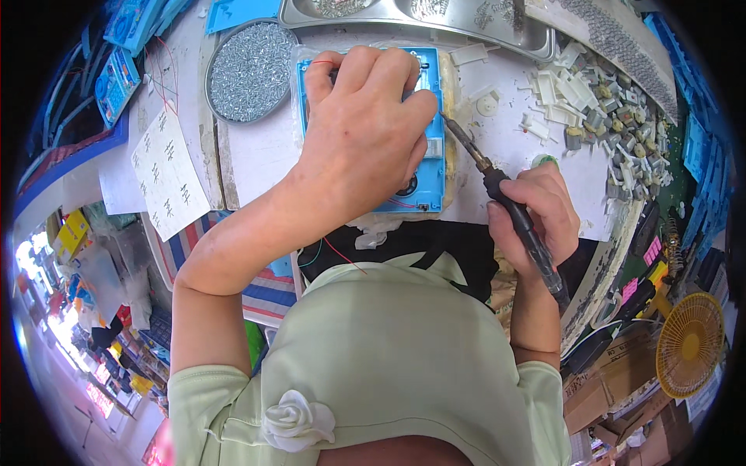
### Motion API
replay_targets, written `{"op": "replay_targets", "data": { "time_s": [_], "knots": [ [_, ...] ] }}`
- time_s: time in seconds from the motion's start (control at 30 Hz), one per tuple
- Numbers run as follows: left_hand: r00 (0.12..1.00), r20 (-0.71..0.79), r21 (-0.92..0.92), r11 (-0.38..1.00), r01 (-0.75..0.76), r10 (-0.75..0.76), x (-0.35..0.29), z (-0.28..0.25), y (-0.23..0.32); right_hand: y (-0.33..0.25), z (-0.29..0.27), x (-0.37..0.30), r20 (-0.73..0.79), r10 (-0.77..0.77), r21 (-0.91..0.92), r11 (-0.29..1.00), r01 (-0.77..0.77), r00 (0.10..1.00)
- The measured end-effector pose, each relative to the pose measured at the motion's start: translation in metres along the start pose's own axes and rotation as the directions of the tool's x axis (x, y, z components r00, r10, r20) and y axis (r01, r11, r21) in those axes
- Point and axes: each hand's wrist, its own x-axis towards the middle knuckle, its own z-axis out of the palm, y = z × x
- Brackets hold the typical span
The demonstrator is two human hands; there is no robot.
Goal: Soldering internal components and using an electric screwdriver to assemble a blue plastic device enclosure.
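My left hand reaches over a blue plastic housing, its fingers curled down into it. What the fingertips pinch is hidden beneath the hand. A thin red wire shows beside the index finger, and a round black part sits in the housing near the wrist. My right hand is closed round the black handle of a soldering iron. The iron's dark tip points up and left, close to the housing's right edge. Something green shows at the right hand's fingers.
A round tray of small screws stands left of the housing. Behind is a metal compartment tray with small parts. White plastic pieces and small motor-like parts are heaped at right. A marked paper sheet hangs at left; a yellow fan stands lower right.
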Motion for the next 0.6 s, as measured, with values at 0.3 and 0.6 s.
{"op": "replay_targets", "data": {
  "time_s": [0.3, 0.6],
  "knots": [
    [0.999, 0.043, 0.01, 1.0, 0.013, -0.014, 0.0055, -0.0021, 0.0031, 0.0004, 0.0016, 0.0007, -0.006, -0.005, -0.005, 1.0, 0.005, 1.0],
    [0.999, 0.03, -0.003, 1.0, 0.017, -0.017, 0.006, -0.0022, 0.0029, 0.0011, 0.0001, -0.0004, -0.001, 0.004, 0.007, 1.0, -0.004, 1.0]
  ]
}}
